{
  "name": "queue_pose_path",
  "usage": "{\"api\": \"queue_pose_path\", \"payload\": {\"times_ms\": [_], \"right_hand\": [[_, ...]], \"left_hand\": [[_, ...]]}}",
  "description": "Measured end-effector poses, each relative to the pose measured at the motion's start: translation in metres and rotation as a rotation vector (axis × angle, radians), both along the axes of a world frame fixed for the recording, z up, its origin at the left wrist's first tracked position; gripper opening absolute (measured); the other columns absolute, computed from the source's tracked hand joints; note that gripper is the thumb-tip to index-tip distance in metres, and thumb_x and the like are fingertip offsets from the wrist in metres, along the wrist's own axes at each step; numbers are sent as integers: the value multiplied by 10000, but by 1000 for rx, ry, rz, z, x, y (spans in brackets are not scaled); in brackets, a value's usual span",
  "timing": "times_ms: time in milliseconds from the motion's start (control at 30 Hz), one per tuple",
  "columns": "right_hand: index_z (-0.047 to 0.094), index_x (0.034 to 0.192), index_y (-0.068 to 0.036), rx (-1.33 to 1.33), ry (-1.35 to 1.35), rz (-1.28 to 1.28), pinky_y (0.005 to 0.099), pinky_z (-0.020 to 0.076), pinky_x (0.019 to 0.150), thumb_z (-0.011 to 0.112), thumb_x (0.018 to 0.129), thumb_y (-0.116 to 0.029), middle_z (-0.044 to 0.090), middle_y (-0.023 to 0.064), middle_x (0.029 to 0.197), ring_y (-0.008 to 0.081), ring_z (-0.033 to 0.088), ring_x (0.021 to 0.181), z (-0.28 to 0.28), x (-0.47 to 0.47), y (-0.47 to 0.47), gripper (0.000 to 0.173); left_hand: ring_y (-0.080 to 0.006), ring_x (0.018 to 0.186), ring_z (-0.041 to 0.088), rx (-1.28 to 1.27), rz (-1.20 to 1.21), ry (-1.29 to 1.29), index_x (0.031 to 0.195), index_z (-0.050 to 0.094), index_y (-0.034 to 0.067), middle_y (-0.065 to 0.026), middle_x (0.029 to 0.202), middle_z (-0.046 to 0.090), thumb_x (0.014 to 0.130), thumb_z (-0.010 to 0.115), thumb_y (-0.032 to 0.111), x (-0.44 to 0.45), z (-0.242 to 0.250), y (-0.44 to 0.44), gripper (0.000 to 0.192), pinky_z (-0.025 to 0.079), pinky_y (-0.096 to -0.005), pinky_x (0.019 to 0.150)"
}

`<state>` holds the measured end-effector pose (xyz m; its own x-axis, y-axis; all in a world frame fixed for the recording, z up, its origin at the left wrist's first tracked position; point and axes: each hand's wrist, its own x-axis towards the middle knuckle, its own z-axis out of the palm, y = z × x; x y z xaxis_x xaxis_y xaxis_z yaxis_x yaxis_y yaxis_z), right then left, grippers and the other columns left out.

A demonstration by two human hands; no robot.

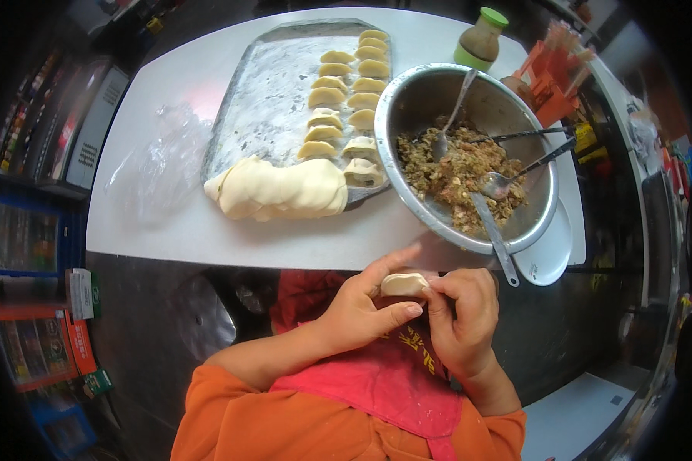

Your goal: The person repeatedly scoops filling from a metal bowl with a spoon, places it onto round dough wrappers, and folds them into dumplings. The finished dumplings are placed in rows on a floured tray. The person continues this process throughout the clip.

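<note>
A folded dumpling [403, 284] is held between both hands at the near edge of the table. My left hand [369, 305] cradles it, thumb below and fingers behind. The fingertips of my right hand [464, 314] pinch its right end. Ahead, a floured metal tray [259, 98] bears two columns of shaped dumplings [325, 96]. A thick pile of dough wrappers [279, 189] lies across the tray's near edge. To the right, a steel bowl [383, 124] contains minced filling [455, 167] and several utensils, among them a metal spoon [497, 183].
Crumpled clear plastic [161, 155] lies left of the tray. Behind the bowl stand a green-lidded jar [481, 40] and an orange holder [548, 95] with wrapped sticks. A white plate [545, 253] is partly under the bowl. A stool [199, 317] stands below the table.
</note>
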<state>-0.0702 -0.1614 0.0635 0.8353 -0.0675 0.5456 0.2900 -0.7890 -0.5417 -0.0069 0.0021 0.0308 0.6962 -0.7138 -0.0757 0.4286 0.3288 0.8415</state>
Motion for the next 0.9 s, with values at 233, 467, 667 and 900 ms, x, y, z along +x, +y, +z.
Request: {"api": "queue_pose_path", "payload": {"times_ms": [233, 467, 667, 900], "right_hand": [[649, 1081, -60, -81, 13, -127, 415, 448, 756, 715, 795, 26, 648, 111, 991, 309, 590, 843, -20, -29, -32, 307], [563, 1334, -1, -357, 109, -622, 459, 468, 922, 547, 993, -97, 675, 162, 1130, 345, 615, 1009, -48, -56, -120, 354], [499, 1372, 56, 117, 11, -326, 408, 495, 942, 496, 1040, -192, 674, 183, 1169, 296, 651, 1047, -41, -64, -97, 414], [426, 1386, 87, 756, 36, 282, 364, 493, 985, 434, 1069, -306, 565, 236, 1334, 261, 647, 1100, -28, -52, -18, 504]], "left_hand": [[-189, 1044, 679, 83, -72, 233, 1261, 616, -7, -131, 1167, 692, 1026, 564, 84, 1, -19, -1, 257, 577, -309, 891], [-239, 1030, 694, 89, -155, 148, 1239, 619, -3, -172, 1173, 688, 1043, 545, 156, 0, -22, -11, 263, 589, -343, 891], [-213, 1063, 680, 48, -105, 30, 1267, 597, 4, -161, 1274, 641, 1010, 575, 44, -7, -23, -10, 261, 571, -330, 921], [-148, 1057, 659, 215, -87, -359, 1469, 418, 83, -104, 1174, 674, 947, 634, -28, -12, -17, -16, 576, 540, -279, 889]]}}
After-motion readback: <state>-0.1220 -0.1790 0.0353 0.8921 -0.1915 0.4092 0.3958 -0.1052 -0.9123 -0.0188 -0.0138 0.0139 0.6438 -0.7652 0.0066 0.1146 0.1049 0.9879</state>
